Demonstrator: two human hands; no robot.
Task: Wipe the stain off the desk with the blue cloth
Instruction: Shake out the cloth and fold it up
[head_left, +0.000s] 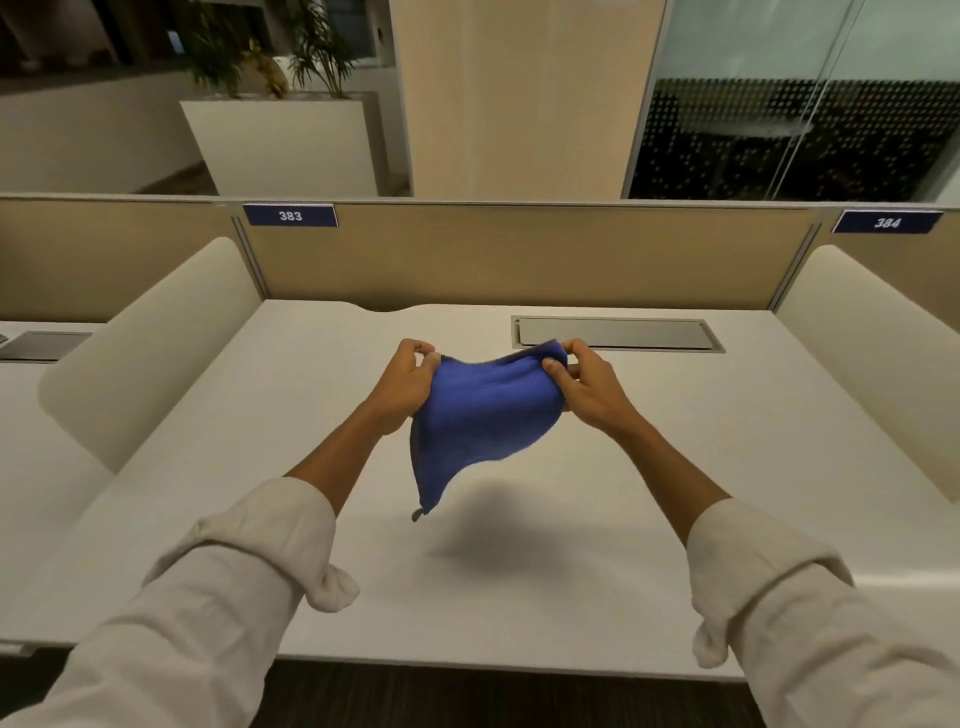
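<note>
A blue cloth hangs in the air above the middle of the white desk, its lower corner drooping toward me and blurred. My left hand pinches its upper left corner. My right hand pinches the upper right corner, thumb on the fabric. The cloth throws a soft shadow on the desk below it. I can make out no stain on the desk surface.
A grey cable flap is set into the desk behind my right hand. Rounded cream side dividers stand at left and right. A tan back partition carries the label 383.
</note>
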